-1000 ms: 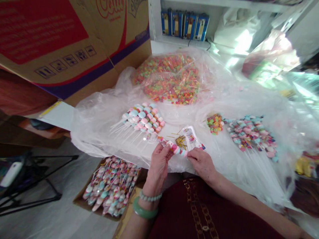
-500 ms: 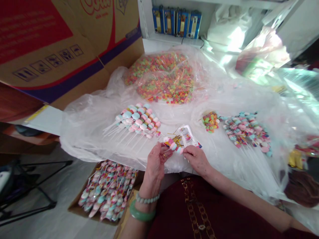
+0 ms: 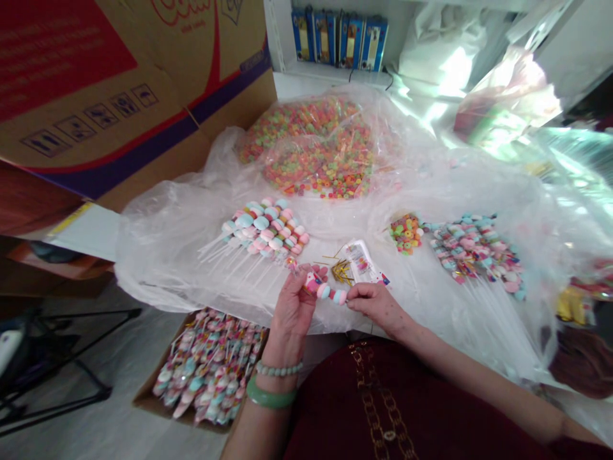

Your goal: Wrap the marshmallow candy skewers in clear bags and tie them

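A marshmallow skewer (image 3: 330, 294) in pink, white and light blue spans between my two hands, close to the table's front edge. My left hand (image 3: 295, 300) is closed around its left end, where a shiny printed wrapper shows. Thumb and fingertips of my right hand (image 3: 376, 303) pinch the other end; the stick there is mostly hidden. Just beyond my fingers lie a small heap of gold twist ties (image 3: 341, 271) and a white printed packet (image 3: 361, 260). Unwrapped marshmallow skewers (image 3: 268, 227) are stacked to the left, their white sticks pointing toward me.
Wrapped skewers (image 3: 479, 249) lie to the right, beside a small pile of ring candies (image 3: 407, 233). A large clear bag of ring candies (image 3: 316, 153) sits behind. A tall carton (image 3: 143, 96) stands at left; a floor box (image 3: 165, 409) holds many wrapped skewers.
My left hand has shifted slightly left with the skewer, which now lies flatter. My right hand has moved a little left and down, still pinching the end.
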Demonstrator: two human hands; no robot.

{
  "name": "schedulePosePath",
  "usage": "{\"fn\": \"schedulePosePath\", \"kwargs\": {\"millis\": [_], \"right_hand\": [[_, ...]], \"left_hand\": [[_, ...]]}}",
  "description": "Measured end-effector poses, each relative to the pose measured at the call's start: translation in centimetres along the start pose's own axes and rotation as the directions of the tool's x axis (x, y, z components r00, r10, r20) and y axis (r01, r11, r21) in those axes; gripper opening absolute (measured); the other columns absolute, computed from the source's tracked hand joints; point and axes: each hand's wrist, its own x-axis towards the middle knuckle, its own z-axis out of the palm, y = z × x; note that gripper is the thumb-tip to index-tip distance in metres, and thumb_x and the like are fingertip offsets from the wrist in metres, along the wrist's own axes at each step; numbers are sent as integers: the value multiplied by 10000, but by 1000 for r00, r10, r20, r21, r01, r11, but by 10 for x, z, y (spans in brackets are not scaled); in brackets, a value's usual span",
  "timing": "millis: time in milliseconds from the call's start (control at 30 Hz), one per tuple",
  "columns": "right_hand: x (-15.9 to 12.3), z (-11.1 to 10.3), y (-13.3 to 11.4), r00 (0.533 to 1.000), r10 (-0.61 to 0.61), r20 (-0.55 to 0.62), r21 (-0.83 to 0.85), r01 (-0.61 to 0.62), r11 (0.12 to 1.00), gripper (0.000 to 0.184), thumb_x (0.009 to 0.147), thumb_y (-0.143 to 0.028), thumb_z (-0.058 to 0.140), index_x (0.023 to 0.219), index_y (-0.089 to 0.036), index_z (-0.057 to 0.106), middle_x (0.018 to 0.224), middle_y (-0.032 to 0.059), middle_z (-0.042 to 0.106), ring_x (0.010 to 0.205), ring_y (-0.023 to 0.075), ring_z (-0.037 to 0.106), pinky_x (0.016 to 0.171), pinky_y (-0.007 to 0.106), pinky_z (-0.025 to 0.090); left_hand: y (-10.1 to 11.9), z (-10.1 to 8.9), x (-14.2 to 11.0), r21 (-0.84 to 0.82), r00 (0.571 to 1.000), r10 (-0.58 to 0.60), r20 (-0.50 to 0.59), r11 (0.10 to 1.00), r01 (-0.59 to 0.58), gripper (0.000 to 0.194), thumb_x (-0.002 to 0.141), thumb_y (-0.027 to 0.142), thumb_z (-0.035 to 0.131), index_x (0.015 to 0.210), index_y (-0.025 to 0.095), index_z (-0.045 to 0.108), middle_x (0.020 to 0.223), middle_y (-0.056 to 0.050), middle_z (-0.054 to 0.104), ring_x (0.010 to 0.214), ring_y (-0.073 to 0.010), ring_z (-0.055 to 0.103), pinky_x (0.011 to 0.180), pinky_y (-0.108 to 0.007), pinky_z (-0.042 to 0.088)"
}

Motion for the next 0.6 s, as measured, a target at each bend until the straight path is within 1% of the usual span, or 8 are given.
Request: {"fn": "schedulePosePath", "kwargs": {"millis": [67, 167, 233, 300, 367, 500, 533, 600], "right_hand": [[3, -1, 1, 998, 50, -28, 11, -50, 999, 76, 631, -241, 593, 643, -170, 616, 522, -62, 443, 518, 89, 346, 532, 232, 262], [7, -3, 4, 996, 52, -74, -54, -56, 997, 58, 606, -224, 585, 603, -169, 602, 523, -54, 467, 529, 92, 366, 534, 229, 265], [9, -5, 6, 996, 40, -82, -95, -48, 994, 55, 596, -213, 582, 597, -168, 614, 531, -50, 487, 546, 95, 386, 540, 226, 272], [7, -4, 5, 996, 48, -74, -93, -55, 994, 70, 595, -213, 578, 608, -166, 628, 530, -49, 494, 539, 91, 385, 531, 222, 269], [4, -1, 1, 996, 88, -33, -44, -90, 995, 85, 599, -226, 571, 614, -163, 625, 509, -52, 486, 502, 81, 360, 504, 219, 253], [-6, 5, -8, 978, 180, 102, 104, -190, 976, 101, 595, -260, 585, 618, -162, 593, 466, -65, 457, 427, 60, 308, 439, 212, 199], [-7, 6, -9, 973, 200, 120, 142, -216, 966, 110, 593, -270, 592, 625, -165, 585, 460, -69, 452, 413, 57, 301, 423, 211, 180], [-8, 6, -8, 963, 242, 120, 220, -263, 939, 134, 588, -289, 609, 639, -173, 564, 452, -78, 439, 387, 53, 282, 400, 213, 133]], "left_hand": [[2, 0, -2, -36, 999, -48, 7, 998, 48, 52, 748, 139, 658, 791, 147, 629, 839, -83, 728, 837, -236, 707, 761, -352, 564], [5, -2, -5, -15, 997, -79, 25, 997, 80, 100, 725, 136, 685, 744, 165, 591, 827, -75, 731, 832, -259, 712, 763, -379, 564], [6, -2, -7, 43, 994, -85, 70, 996, 82, 116, 727, 161, 709, 778, 165, 605, 800, -65, 728, 817, -247, 712, 768, -367, 561], [4, -1, -9, 82, 991, -75, 114, 995, 66, 175, 734, 210, 733, 873, 162, 638, 797, -61, 727, 835, -236, 708, 784, -350, 554], [-1, 1, -10, 69, 990, -42, 133, 997, 33, 254, 730, 262, 753, 939, 159, 653, 835, -62, 727, 897, -237, 697, 818, -346, 544], [-10, 6, -15, 23, 992, 15, 128, 1000, -18, 248, 728, 325, 758, 881, 154, 663, 838, -60, 715, 968, -245, 671, 867, -373, 525], [-11, 7, -16, 30, 991, 17, 132, 999, -21, 245, 729, 332, 756, 870, 155, 663, 829, -59, 712, 968, -245, 669, 866, -373, 524], [-11, 7, -18, 50, 989, 12, 149, 999, -20, 240, 728, 339, 754, 855, 156, 666, 825, -57, 707, 959, -238, 667, 852, -358, 525]]}}
